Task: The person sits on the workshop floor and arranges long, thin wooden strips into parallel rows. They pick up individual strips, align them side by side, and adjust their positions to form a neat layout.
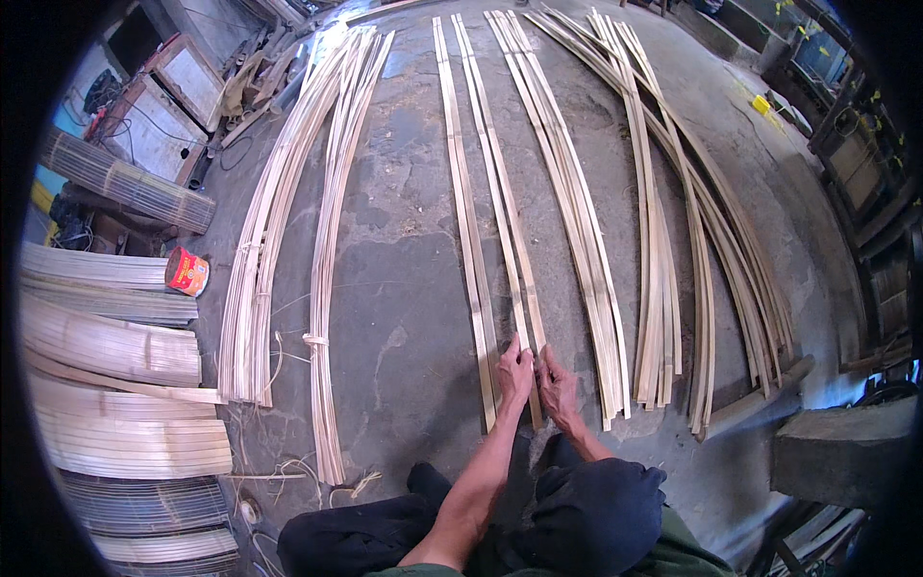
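Strips of pale, split cane or bamboo lay lengthwise on the concrete floor, probably because they were too long for any worktop. The left hand had its fingers drawn together, with no clear gap, and appeared to pinch the near end of a pale strip. The right hand sat just beside it with fingers bent against the edge of the companion strip; how firmly they closed on it I could not tell. Holding both by their near ends, close together, likely let the person handle the lengths without lifting them whole.

Another narrow pair lay to the left, apart from a fuller row on the right, a spacing that seemed to keep the groups distinct. Farther right, loose bundles crossed one another. On the left, a slim bundle was bound near its lower end, presumably against spreading; a thicker bundle lay alongside. Slatted panels were stacked at the far left, with a red tub against them.
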Demonstrator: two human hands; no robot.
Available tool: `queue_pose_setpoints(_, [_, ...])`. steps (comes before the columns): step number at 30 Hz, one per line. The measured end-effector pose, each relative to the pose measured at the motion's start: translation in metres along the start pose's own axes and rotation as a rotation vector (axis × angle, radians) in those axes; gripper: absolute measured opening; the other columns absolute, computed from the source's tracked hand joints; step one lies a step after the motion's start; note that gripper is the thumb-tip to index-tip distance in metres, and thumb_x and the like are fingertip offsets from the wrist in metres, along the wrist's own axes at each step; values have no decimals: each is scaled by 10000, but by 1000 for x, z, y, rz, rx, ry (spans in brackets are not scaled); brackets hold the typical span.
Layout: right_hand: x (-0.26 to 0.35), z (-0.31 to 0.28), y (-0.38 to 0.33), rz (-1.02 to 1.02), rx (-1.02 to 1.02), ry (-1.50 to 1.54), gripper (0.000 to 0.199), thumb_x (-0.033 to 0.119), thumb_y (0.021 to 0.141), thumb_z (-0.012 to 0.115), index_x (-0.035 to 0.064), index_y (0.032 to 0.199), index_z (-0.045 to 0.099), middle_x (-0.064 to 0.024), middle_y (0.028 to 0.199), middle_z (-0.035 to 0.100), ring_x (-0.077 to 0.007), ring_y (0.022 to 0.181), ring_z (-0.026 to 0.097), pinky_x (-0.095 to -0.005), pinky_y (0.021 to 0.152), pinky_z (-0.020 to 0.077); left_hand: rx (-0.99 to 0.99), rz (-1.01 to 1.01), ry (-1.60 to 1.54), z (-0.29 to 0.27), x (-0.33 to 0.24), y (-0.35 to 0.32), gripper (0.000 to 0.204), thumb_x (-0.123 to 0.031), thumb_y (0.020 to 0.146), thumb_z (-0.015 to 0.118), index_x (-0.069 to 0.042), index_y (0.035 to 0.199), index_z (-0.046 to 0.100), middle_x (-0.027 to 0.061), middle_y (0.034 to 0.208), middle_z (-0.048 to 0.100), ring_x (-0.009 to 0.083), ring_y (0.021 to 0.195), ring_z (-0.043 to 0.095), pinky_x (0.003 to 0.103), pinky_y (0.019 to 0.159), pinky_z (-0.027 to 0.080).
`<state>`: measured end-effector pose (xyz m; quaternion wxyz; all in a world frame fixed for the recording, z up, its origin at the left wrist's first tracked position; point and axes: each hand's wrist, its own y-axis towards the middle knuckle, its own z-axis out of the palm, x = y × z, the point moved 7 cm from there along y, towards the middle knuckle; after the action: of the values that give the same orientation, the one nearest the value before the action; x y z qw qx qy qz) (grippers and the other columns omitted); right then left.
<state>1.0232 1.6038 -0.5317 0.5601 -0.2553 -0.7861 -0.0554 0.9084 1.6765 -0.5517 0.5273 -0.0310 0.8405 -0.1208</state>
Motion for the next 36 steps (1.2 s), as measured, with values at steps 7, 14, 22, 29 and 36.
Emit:
queue_pose_setpoints(7, [-12, -3, 0, -48, 15, -160, 422, 211, 977, 554, 95, 1379, 497, -287, 1040, 638, -140, 981, 629, -323, 801, 499, 1, -3, -10, 9, -5, -10, 544, -181, 877, 558, -14, 1386, 464, 248, 955, 675, 350, 858, 682, 422, 790, 516])
queue_pose_setpoints(14, [-5, -2, -5, -87, 71, -129, 419, 270, 995, 517, 157, 1396, 474, -299, 972, 619, -320, 908, 661, -390, 741, 504, -39, 37, 30, 5, -2, -8, 516, -181, 868, 579, -73, 1365, 493, 217, 871, 685, 344, 798, 676, 433, 740, 509])
queue_pose_setpoints(22, [-12, -3, -6, -59, 102, -177, 432, 338, 997, 491, 208, 1408, 455, -294, 972, 624, -438, 930, 638, -435, 743, 511, 38, 96, 255, 10, 1, -4, 556, -234, 872, 601, -25, 1370, 472, 233, 995, 625, 401, 908, 632, 480, 785, 502])
queue_pose_setpoints(29, [1, -10, -6, -39, 171, -442, 437, 392, 989, 462, 197, 1380, 490, -291, 886, 633, -451, 856, 635, -488, 718, 500, 2, 105, 398, 4, -15, -18, 584, -264, 891, 590, -54, 1408, 420, 228, 1108, 529, 396, 1028, 572, 518, 821, 476])
queue_pose_setpoints(36, [1, -16, -3, 16, 242, -653, 466, 496, 980, 401, 270, 1379, 484, -256, 887, 667, -444, 824, 654, -542, 701, 507, 45, 96, 444, 9, -18, -18, 606, -316, 914, 574, -79, 1438, 383, 187, 1050, 503, 371, 986, 567, 493, 807, 485])
